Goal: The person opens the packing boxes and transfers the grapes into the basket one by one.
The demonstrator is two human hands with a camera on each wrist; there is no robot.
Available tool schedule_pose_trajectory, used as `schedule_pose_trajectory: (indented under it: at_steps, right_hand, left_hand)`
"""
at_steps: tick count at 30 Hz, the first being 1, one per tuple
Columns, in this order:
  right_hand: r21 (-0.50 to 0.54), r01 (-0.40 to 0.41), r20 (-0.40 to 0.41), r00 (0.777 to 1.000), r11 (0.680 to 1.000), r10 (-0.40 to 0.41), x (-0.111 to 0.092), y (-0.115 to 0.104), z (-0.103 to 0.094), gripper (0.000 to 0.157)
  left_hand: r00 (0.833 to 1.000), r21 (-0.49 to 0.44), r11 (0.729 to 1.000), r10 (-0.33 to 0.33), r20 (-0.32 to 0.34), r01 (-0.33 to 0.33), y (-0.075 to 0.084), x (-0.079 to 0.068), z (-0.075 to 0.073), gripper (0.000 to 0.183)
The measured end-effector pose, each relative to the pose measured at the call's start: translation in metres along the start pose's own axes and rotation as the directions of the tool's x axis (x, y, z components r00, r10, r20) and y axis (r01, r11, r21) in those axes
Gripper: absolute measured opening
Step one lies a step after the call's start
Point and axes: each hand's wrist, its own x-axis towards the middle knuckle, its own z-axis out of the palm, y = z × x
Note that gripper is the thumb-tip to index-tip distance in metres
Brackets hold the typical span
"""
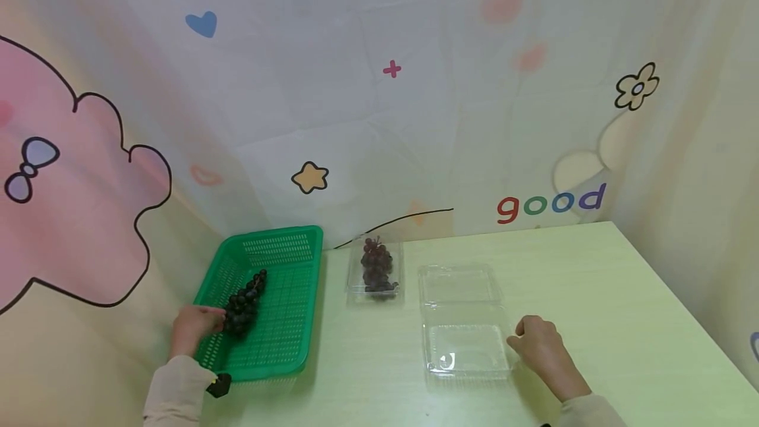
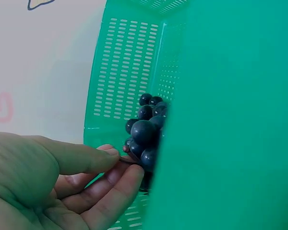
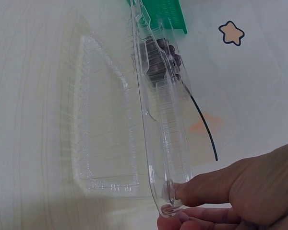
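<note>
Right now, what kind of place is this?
Probably a small indoor set for filming table work, not a real kitchen: a cartoon cloth backdrop hangs behind a pale table, with only a green basket, grapes and clear boxes.

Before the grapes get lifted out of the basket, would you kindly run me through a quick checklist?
1. Left hand grips the grape bunch: ok, fingers pinch its near end in the left wrist view.
2. Bunch lies inside the green basket: ok.
3. Empty clamshell box is open: ok, lid folded back.
4. Right hand steadies the box: ok, fingers pinch its edge.
5. Closed box of grapes stands apart: ok.
6. Stem firm enough to lift: cannot tell.
</note>
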Motion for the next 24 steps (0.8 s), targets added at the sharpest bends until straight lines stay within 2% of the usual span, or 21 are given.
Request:
schedule_pose_trajectory:
  at_steps: [5,11,19,24]
  right_hand:
    - [0.001,0.002,-0.001,1.0,1.0,-0.002,0.0,0.0,0.001,0.025]
    - [-0.002,-0.005,0.001,1.0,1.0,0.005,0.0,0.0,0.0,0.024]
    - [-0.021,0.004,-0.027,1.0,1.0,-0.004,0.002,0.003,0.001,0.02]
    - [-0.005,-0.005,-0.003,1.0,1.0,0.005,0.002,0.001,0.0,0.022]
  left_hand:
    - [1.0,0.017,1.0,0.008,0.011,-0.008,0.001,-0.003,0.002,0.027]
    - [0.999,0.086,0.996,0.005,0.041,-0.008,0.003,-0.006,0.001,0.029]
    - [0.997,0.106,0.994,0.0,0.079,-0.009,0.004,-0.011,0.001,0.026]
    - [0.995,0.119,0.993,-0.002,0.096,-0.01,0.001,-0.012,0.001,0.023]
